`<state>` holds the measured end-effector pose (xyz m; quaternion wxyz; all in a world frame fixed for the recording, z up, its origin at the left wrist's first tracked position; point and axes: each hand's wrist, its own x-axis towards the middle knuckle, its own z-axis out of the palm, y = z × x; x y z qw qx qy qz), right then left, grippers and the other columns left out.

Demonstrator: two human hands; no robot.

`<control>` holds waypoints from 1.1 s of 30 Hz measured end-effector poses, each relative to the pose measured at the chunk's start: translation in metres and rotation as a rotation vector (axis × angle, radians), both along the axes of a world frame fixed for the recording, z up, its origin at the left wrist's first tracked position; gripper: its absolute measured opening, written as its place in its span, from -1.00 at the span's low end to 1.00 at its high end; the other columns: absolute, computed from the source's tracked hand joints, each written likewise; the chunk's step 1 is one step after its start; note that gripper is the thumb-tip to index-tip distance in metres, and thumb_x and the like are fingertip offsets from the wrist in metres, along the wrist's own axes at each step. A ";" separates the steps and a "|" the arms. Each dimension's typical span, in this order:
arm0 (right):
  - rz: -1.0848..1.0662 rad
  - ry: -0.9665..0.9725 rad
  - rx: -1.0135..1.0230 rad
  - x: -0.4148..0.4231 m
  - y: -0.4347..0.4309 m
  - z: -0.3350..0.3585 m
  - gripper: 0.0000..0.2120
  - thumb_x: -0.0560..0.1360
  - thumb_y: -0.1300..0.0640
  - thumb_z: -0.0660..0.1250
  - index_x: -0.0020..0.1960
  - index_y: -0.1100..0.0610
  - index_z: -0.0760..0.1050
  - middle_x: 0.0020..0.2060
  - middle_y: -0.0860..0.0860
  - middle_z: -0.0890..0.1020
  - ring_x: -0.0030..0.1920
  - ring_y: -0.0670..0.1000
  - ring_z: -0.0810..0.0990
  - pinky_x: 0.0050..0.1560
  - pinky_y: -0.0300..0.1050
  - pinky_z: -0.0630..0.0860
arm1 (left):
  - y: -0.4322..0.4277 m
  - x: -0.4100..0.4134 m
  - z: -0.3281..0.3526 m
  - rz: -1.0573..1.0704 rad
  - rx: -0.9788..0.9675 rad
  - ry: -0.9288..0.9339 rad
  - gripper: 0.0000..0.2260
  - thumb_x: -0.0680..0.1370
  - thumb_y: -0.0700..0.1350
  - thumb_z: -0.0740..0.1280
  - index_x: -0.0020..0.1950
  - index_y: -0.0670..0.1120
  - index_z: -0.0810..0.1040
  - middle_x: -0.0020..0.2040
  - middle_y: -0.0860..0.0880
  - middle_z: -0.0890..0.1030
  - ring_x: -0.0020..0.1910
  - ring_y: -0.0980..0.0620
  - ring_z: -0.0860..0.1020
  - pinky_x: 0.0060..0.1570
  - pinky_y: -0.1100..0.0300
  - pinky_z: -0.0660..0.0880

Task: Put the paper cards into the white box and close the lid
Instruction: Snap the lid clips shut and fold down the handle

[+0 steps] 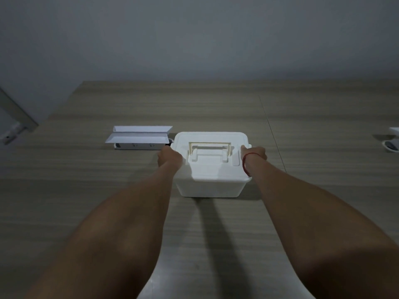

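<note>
Two bare forearms, no sleeves, thin red string bracelet (246, 165) around the right wrist

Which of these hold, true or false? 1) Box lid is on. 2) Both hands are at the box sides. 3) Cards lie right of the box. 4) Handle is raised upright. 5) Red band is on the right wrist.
1) True: the lid sits on the box.
2) True: the left hand is at its left side, the right hand at its right.
3) False: the cards lie left of the box, on a power strip.
4) False: the handle lies flat in the lid.
5) True: the red band circles the right wrist.
</note>
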<state>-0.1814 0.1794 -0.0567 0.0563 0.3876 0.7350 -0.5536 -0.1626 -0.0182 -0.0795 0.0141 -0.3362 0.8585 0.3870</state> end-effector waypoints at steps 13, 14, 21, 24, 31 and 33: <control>0.090 0.030 0.060 -0.002 -0.001 -0.009 -0.52 0.53 0.07 0.33 0.37 0.28 0.39 0.35 0.22 0.47 0.30 0.24 0.52 0.32 0.06 0.46 | -0.009 0.000 -0.014 0.040 -0.006 0.054 -0.67 0.58 -0.12 0.28 0.24 -0.31 0.52 0.23 -0.23 0.58 0.22 -0.22 0.56 0.15 0.03 0.49; 0.096 0.018 0.064 -0.001 0.000 -0.011 -0.51 0.53 0.06 0.34 0.36 0.29 0.39 0.35 0.22 0.46 0.30 0.25 0.51 0.32 0.06 0.46 | -0.009 0.001 -0.016 0.042 -0.002 0.056 -0.67 0.57 -0.11 0.29 0.23 -0.30 0.54 0.22 -0.23 0.59 0.20 -0.22 0.57 0.13 0.04 0.50; 0.108 -0.022 0.011 -0.003 0.005 -0.023 -0.47 0.53 -0.01 0.31 0.38 0.28 0.35 0.37 0.19 0.45 0.34 0.22 0.48 0.32 0.01 0.40 | -0.008 -0.006 -0.017 0.025 0.079 -0.016 -0.58 0.61 -0.04 0.18 0.32 -0.31 0.47 0.29 -0.24 0.55 0.27 -0.21 0.53 0.20 0.08 0.46; 0.110 -0.035 -0.052 -0.001 0.008 -0.028 -0.42 0.53 -0.08 0.29 0.41 0.25 0.33 0.37 0.16 0.46 0.34 0.19 0.47 0.32 -0.03 0.38 | -0.007 -0.002 -0.028 0.034 0.237 -0.094 -0.42 0.61 0.14 0.02 0.43 -0.28 0.35 0.36 -0.25 0.48 0.30 -0.24 0.49 0.29 -0.06 0.45; 0.137 -0.048 -0.138 0.001 0.011 -0.033 -0.33 0.50 -0.18 0.28 0.45 0.20 0.27 0.38 0.14 0.44 0.35 0.18 0.45 0.36 0.02 0.37 | -0.017 -0.004 -0.034 0.080 0.411 -0.070 -0.32 0.56 0.19 0.12 0.52 -0.21 0.10 0.28 -0.18 0.49 0.11 -0.17 0.55 0.07 -0.09 0.57; 0.136 -0.044 -0.172 0.000 0.014 -0.032 -0.32 0.50 -0.17 0.30 0.46 0.21 0.26 0.39 0.14 0.44 0.35 0.18 0.46 0.34 0.01 0.37 | -0.018 -0.004 -0.035 0.118 0.414 -0.089 -0.27 0.51 0.21 0.18 0.53 -0.21 0.11 0.36 -0.22 0.45 0.18 -0.19 0.55 0.03 -0.03 0.57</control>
